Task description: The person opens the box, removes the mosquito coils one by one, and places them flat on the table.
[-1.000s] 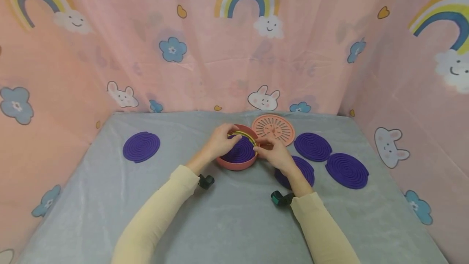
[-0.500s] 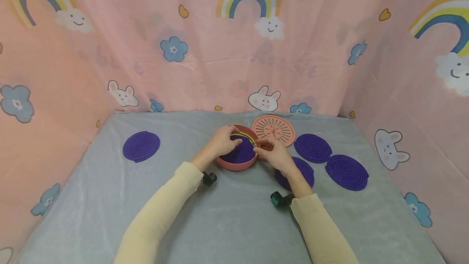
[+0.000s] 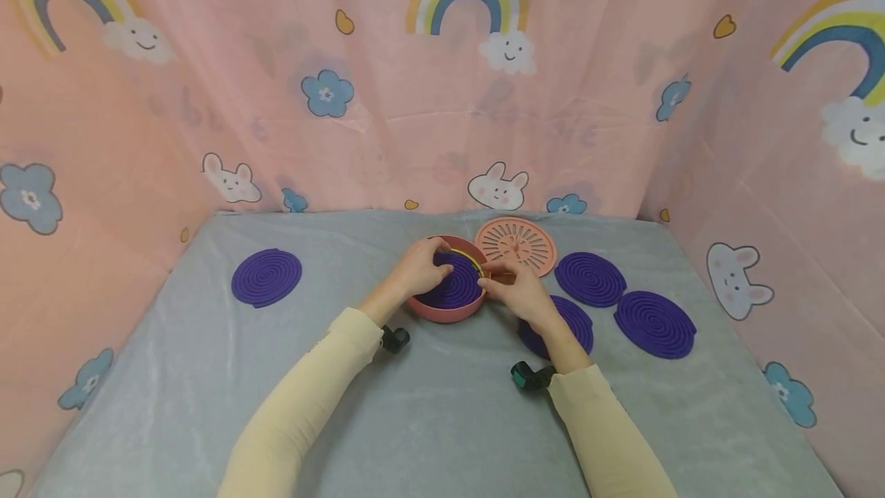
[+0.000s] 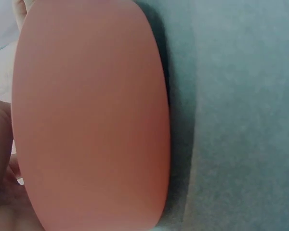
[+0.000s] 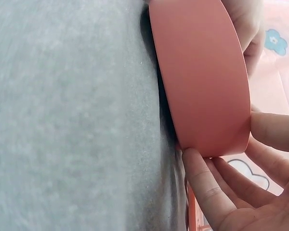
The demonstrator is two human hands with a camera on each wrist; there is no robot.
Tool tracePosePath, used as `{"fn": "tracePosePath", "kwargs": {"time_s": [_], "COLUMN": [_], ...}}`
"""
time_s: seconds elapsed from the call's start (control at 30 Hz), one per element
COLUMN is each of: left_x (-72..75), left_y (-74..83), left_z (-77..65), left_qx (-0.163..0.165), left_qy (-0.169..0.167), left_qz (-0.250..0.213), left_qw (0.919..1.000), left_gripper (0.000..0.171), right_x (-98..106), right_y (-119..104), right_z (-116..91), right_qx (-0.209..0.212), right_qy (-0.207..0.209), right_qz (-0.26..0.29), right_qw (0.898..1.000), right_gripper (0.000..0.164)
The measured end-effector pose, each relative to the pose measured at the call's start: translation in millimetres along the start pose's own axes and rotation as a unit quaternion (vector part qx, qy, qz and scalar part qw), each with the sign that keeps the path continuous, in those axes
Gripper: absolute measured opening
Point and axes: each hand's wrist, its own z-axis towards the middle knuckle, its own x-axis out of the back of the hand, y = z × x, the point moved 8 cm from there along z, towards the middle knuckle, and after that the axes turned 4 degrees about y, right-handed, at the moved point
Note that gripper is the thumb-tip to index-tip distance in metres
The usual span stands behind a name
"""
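Note:
A purple mosquito coil [image 3: 452, 287] lies inside a round pink mosquito coil holder [image 3: 445, 314], with a yellow ring [image 3: 471, 254] showing along its far edge. My left hand [image 3: 416, 267] reaches over the holder's left rim and pinches the coil at its far left edge between thumb and fingers. On the other side, my right hand [image 3: 518, 290] grips the holder's wall, thumb at the rim and fingers around the outside, as the right wrist view shows. In the left wrist view the holder's smooth side [image 4: 91, 115] hides most of the left fingers.
Just behind the right hand lies the slotted pink lid [image 3: 516, 239]. To the right are more purple coils [image 3: 591, 279], [image 3: 655, 324], [image 3: 575, 321], the last partly under the right forearm. One more coil [image 3: 266, 277] lies far left on the grey cloth [image 3: 442, 421].
The left hand has shifted slightly right over the holder, and the coil inside now covers more of the yellow ring. The right hand has kept its grip in place.

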Motion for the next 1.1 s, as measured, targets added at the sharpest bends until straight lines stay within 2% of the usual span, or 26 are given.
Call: {"fn": "tracePosePath", "kwargs": {"time_s": [0.63,1.1], "left_x": [5.7,5.1], "left_y": [-3.5,1.3], "left_z": [-0.3,-0.7], "left_qx": [-0.021,-0.020], "left_qy": [0.031,0.013], "left_qz": [-0.039,-0.066], "left_qw": [0.9985,0.9975], "left_gripper": [0.045,0.044], "right_x": [0.7,1.2], "right_y": [0.1,-0.3], "right_z": [0.0,-0.1], "right_qx": [0.005,0.009], "right_qy": [-0.001,-0.004], "right_qz": [-0.009,-0.005], "right_qw": [1.000,1.000], "right_gripper": [0.041,0.041]}}
